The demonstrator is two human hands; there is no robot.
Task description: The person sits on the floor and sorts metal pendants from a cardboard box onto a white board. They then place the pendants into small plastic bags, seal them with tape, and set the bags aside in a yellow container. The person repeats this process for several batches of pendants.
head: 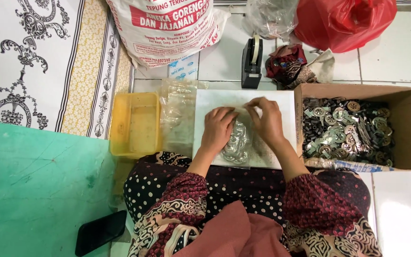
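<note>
Clear plastic bag (236,142) of small metal rings lies on white board (243,126), centre. Left hand (217,127) flat, pressing bag; right hand (267,121) pinches bag mouth (far end). Likely heavy, floppy, slick film; support underneath. Cardboard box (407,102) of parts right.

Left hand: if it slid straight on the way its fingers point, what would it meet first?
Probably the tape dispenser past the white board's far edge; the left hand points up-frame, slightly right, though the line is approximate.
</note>
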